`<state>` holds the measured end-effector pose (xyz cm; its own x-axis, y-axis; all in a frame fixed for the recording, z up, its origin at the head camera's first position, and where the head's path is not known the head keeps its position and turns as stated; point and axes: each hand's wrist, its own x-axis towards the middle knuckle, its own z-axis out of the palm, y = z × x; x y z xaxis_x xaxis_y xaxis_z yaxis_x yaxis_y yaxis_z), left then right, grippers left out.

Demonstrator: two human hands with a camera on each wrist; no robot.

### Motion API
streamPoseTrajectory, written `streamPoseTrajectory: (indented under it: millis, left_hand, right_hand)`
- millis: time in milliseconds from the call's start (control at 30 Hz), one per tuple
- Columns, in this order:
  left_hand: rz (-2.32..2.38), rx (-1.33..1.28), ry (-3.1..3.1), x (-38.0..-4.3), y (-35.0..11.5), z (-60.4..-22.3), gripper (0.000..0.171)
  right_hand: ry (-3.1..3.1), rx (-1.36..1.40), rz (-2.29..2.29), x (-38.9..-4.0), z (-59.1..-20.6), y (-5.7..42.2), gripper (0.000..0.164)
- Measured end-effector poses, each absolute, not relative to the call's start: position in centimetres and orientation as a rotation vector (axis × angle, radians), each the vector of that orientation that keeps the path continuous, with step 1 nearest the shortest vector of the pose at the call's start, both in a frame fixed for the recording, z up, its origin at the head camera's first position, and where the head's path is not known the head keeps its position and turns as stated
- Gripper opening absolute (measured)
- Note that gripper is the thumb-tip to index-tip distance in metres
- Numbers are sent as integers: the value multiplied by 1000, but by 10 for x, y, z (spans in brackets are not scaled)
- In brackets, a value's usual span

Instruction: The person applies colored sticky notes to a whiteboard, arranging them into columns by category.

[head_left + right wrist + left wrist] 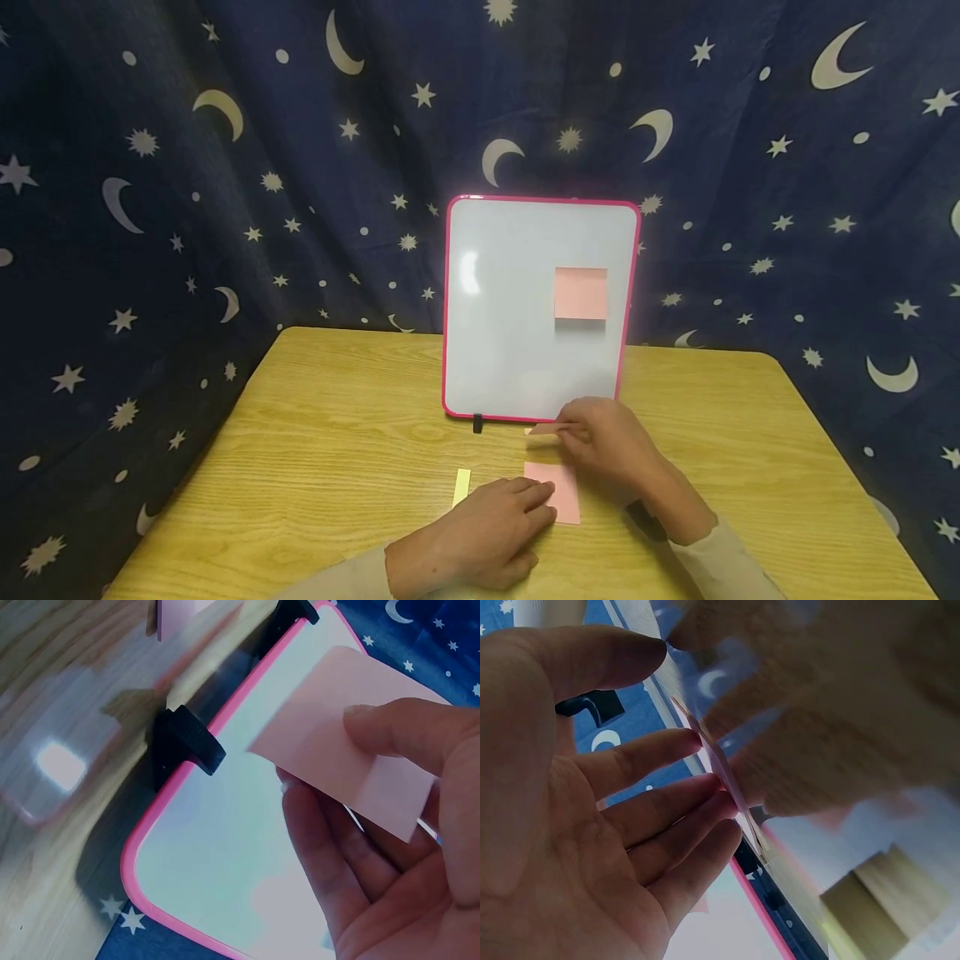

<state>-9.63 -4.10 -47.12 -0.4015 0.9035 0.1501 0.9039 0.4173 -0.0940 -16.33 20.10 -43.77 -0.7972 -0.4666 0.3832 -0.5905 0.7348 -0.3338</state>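
Note:
Between thumb and fingers, my right hand (603, 437) pinches a pink sticky note (352, 739) in front of the whiteboard's lower edge. My left hand (480, 533) rests on the table, its fingertips on a pad of pink sticky notes (566, 500); in the left wrist view its fingers are extended against the pad's edge. The whiteboard (510, 350), with a pink frame, stands upright behind both hands. Another pink sticky note (581, 293) is stuck on the board's right half, its lower edge lifted off the surface.
A yellow strip (462, 485) lies on the wooden table (337, 417) beside the left hand, partly covered by it. Black clips (196, 746) hold the board's bottom edge. A dark blue curtain (360, 150) with moons and stars hangs behind the table.

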Motion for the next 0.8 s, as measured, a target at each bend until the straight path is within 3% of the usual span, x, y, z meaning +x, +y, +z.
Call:
streamPoseTrajectory:
  millis: [800]
  left_hand:
    - [-45, -1607, -2471, -97, -42, -471, 44]
  right_hand:
    - [-2236, 885, 484, -172, -440, 207, 27]
